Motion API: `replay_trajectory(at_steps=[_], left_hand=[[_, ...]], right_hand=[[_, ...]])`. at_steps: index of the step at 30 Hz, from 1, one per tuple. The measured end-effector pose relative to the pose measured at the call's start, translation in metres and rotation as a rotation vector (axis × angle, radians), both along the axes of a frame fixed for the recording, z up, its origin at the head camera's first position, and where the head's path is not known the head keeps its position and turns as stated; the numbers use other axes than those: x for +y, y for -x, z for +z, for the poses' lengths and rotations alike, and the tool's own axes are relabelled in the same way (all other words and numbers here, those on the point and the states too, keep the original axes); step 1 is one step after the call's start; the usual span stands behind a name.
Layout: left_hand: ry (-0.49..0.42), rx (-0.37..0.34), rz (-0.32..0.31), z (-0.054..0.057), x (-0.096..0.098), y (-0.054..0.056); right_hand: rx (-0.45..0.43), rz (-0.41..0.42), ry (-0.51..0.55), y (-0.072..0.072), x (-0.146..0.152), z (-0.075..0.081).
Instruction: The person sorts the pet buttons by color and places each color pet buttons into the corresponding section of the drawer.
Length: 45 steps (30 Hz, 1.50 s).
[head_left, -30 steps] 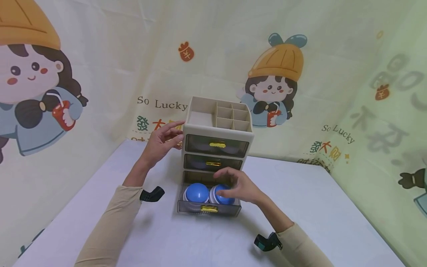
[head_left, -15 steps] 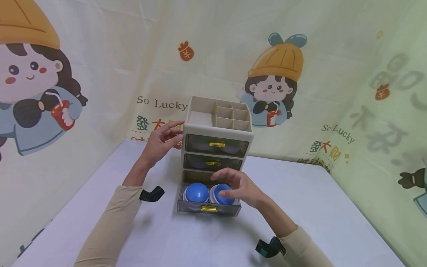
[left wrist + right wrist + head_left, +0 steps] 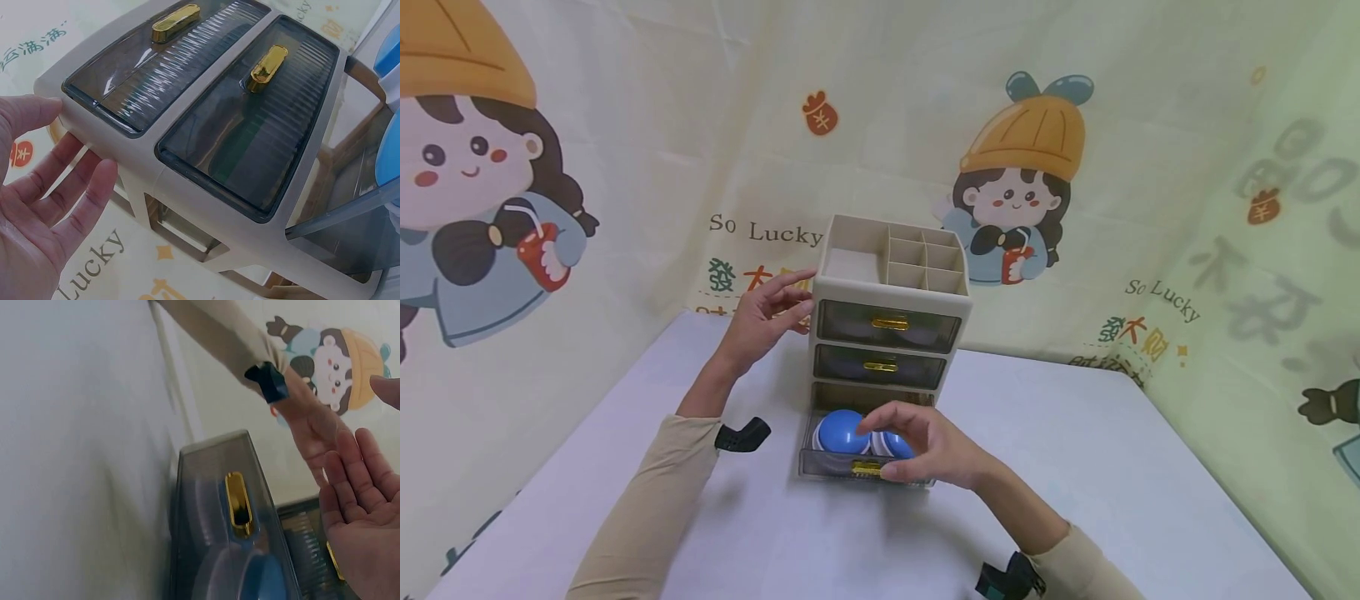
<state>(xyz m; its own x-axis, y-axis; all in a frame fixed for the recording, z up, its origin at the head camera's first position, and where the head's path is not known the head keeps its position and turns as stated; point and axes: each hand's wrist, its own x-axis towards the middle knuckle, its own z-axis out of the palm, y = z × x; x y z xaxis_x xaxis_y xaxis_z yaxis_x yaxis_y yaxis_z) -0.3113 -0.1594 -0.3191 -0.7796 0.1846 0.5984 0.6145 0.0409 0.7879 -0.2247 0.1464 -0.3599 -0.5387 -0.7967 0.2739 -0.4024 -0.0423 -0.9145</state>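
A cream desktop drawer unit [image 3: 891, 288] stands on the table with its bottom drawer [image 3: 827, 463] pulled out. Two round white items with blue domed tops lie in that drawer: the left blue dome [image 3: 841, 432] shows well, the right blue dome [image 3: 897, 444] is partly behind my right hand. My left hand [image 3: 758, 323] rests against the unit's left side, thumb at the front edge and fingers fairly straight, as the left wrist view shows. Over the front of the open drawer, near its gold handle [image 3: 865, 469], my right hand [image 3: 936, 446] hovers with fingers apart, holding nothing.
Above the open drawer, two tinted drawers with gold handles are closed, the upper drawer [image 3: 850, 322] and the middle drawer [image 3: 842, 364]. The unit's top has divided compartments [image 3: 925, 258]. A white table [image 3: 1075, 467] meets a printed cloth backdrop [image 3: 880, 50].
My right hand has moved down and toward me, from above the right blue dome to the drawer's front. The left hand and the drawers have stayed put.
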Motion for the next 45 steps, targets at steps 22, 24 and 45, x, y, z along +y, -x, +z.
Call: replay_trajectory(at_steps=[22, 24, 45], left_hand=[[-0.006, -0.011, -0.011, 0.000, 0.000, 0.001], [-0.007, -0.012, -0.011, -0.001, 0.000, 0.001], [-0.009, -0.012, -0.006, -0.001, 0.000, 0.001]], right_hand=[[-0.123, 0.210, -0.077, -0.030, -0.004, -0.030], [-0.134, 0.208, -0.084, -0.031, -0.003, -0.032], [-0.496, -0.025, -0.193, -0.042, -0.004, -0.051]])
